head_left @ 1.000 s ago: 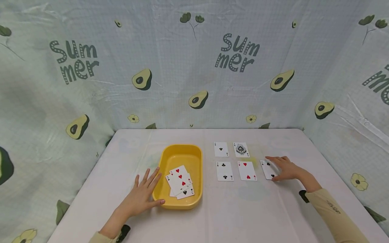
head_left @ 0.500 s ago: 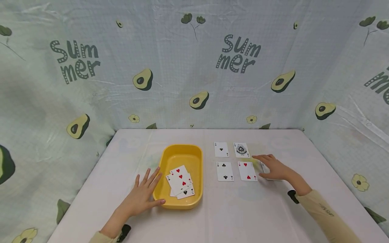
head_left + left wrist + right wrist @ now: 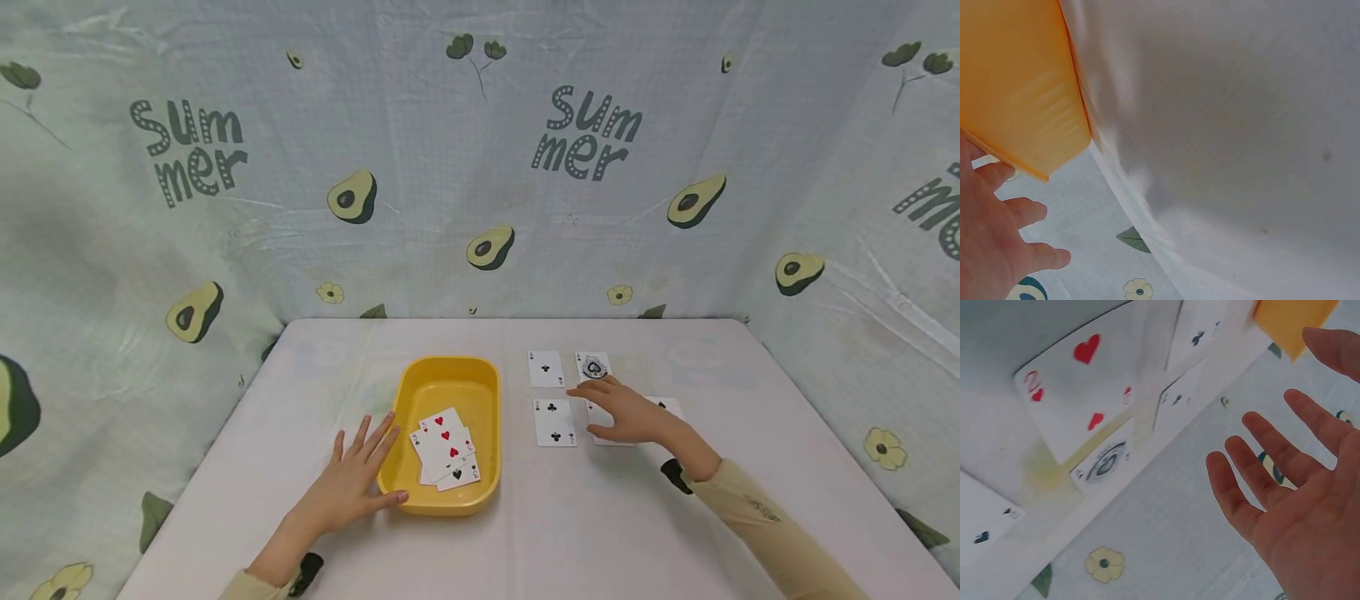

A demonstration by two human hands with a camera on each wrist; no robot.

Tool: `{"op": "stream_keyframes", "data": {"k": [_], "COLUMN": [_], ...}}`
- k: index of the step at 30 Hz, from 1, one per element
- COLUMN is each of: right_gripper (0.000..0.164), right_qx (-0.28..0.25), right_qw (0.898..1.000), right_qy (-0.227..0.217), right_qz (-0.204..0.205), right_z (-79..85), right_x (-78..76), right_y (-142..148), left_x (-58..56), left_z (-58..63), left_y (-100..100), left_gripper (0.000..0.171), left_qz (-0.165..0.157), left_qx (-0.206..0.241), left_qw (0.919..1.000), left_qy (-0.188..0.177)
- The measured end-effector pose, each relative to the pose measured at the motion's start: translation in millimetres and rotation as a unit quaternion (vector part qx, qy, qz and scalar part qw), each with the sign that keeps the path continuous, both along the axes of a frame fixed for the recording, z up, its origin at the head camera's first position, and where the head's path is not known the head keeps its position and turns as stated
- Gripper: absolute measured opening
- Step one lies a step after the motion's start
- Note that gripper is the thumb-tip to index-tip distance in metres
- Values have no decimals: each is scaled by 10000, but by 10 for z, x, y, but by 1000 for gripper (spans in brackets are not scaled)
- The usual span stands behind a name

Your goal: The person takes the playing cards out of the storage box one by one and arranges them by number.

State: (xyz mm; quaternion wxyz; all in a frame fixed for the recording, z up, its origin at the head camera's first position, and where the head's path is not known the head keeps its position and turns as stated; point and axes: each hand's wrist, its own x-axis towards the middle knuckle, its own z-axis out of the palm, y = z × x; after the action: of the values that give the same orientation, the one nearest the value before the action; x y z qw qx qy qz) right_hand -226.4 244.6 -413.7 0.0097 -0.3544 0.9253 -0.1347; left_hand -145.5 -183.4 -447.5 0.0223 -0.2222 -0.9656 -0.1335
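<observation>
My left hand (image 3: 348,483) rests spread at the left side of a yellow tray (image 3: 491,417), its fingertips at the rim. Inside the tray lie several overlapping playing cards (image 3: 442,442), a three of hearts on top. My right hand (image 3: 630,414) hovers over the two of hearts (image 3: 1094,381), hiding most of it in the head view; its fingers are extended and hold nothing. Left of it lies the two of clubs (image 3: 554,423), with the ace of clubs (image 3: 545,369) behind. The ace of spades (image 3: 592,364) is partly covered by the fingers. A two of spades (image 3: 667,406) lies to the right, half hidden.
A white cloth-covered table (image 3: 600,533) carries everything. A patterned curtain with avocados (image 3: 491,247) hangs behind and at both sides. The tray's raised walls stand left of the laid-out cards.
My right hand has moved left, from the two of spades to above the two of hearts, carrying nothing. The two of spades now lies nearer the two of hearts. My left hand has stayed put.
</observation>
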Motion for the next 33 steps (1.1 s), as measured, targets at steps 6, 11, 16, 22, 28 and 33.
{"op": "stream_keyframes", "data": {"k": [6, 11, 16, 22, 28, 33], "right_gripper": [49, 45, 41, 39, 38, 38], "right_qx": [-20, -64, -195, -158, 88, 342], "right_qw": [9994, 9983, 9976, 9966, 9913, 9876], "right_qy": [100, 198, 145, -39, -155, -460], "right_qz": [320, 551, 653, 804, 1300, 1462], "right_z": [115, 164, 180, 174, 105, 16], "right_x": [25, 25, 23, 32, 45, 68], "right_y": [-336, -614, -872, -1145, -1416, -1617], "left_x": [12, 10, 7, 7, 5, 2], "left_z": [-4, -12, -13, -3, 7, 8], "left_y": [10, 16, 10, 5, 2, 2], "left_gripper": [88, 88, 89, 89, 89, 88], "left_qz": [11, 47, 79, 47, 44, 8], "left_qx": [47, 15, -45, -27, -47, -48], "left_qw": [10000, 10000, 10000, 10000, 10000, 10000], "left_qy": [84, 28, -30, 22, -11, 50]}}
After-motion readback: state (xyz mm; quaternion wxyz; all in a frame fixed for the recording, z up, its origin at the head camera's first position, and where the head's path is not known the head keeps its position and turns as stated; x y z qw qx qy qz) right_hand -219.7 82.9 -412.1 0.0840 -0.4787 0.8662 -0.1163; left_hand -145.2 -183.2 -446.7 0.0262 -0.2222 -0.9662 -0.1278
